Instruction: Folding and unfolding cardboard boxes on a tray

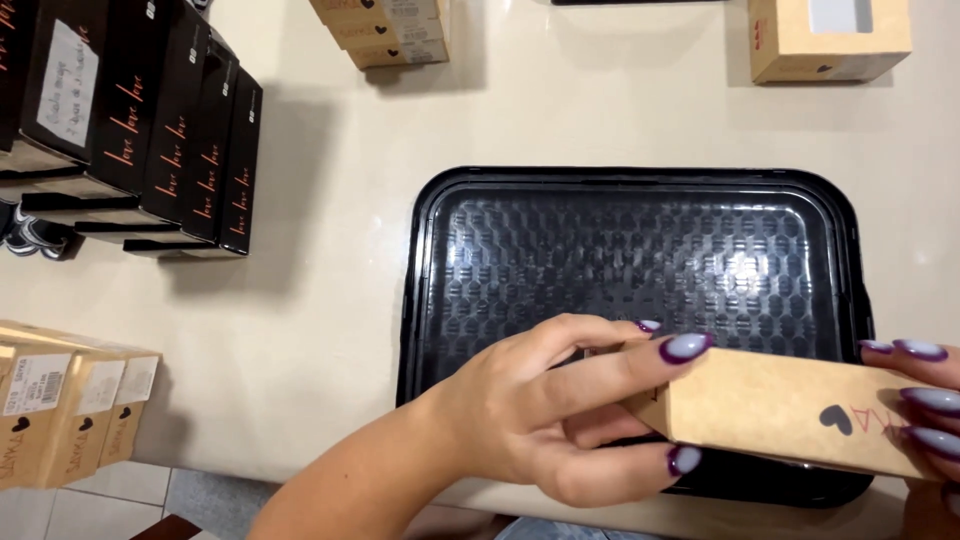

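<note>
A pale cream table (330, 300) fills the view, and on it the black plastic tray (640, 250), with its raised rim and honeycomb-patterned floor, serves as the landmark. Left of the tray, toward the far edge, stands a row of black boxes (170, 130) with reddish script on their sides; left of the tray at the near edge stands a row of kraft-brown boxes (70, 410) bearing white labels and small dark hearts. Beyond the tray's far rim sit a small stack of kraft boxes (395, 30) and, further right, a windowed kraft box (830, 38). Over the tray's near rim a long kraft-brown box (790, 405) with a dark heart printed on it is held level between both hands. The left hand (545, 410) has its grip closed on the box's left end, thumb below and fingers over the top, purple-tipped nails showing. The right hand (925, 400) shows only fingertips at the frame edge, curled over the box's right end and pinching it. Below the table's near edge, a strip of grey tiled floor (150, 495) is visible.
</note>
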